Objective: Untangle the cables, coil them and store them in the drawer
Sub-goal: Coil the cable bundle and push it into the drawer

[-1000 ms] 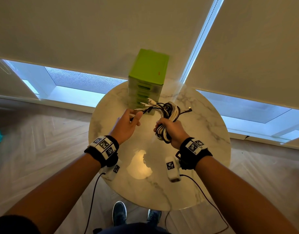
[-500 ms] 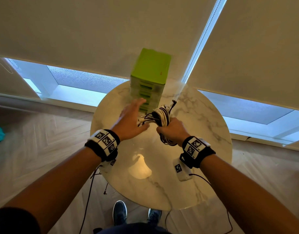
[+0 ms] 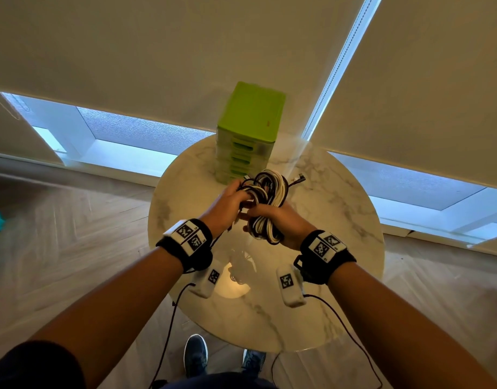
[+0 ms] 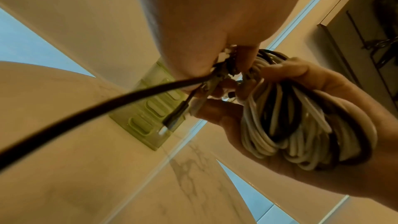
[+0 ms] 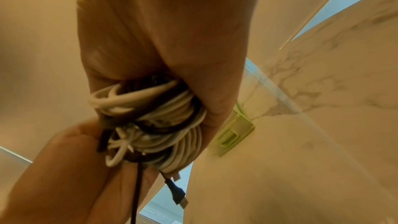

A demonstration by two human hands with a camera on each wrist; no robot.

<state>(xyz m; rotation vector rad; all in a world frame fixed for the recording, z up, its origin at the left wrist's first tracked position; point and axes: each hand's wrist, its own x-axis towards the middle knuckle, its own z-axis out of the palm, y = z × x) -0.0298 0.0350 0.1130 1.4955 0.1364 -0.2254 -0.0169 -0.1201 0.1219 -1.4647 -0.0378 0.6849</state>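
A coiled bundle of white and black cables (image 3: 268, 203) (image 4: 301, 125) (image 5: 155, 122) is held above the round marble table (image 3: 340, 220). My right hand (image 3: 272, 220) grips the bundle around its lower part. At the bundle's left side, my left hand (image 3: 231, 199) pinches loose black cable ends; a black plug (image 4: 174, 120) dangles below its fingers. Another black plug (image 3: 297, 179) sticks out to the right. The green drawer unit (image 3: 248, 133) stands just behind the hands, with all its drawers closed.
The table stands against window blinds (image 3: 157, 51). Wood floor (image 3: 59, 234) lies to the left and right, and my shoes (image 3: 195, 355) show below the table's near edge. Thin black wires (image 3: 168, 327) hang from the wrist bands.
My left hand was reaching flat towards the drawer unit; it has come back and now pinches the cable ends at the bundle. The right hand still holds the coil.
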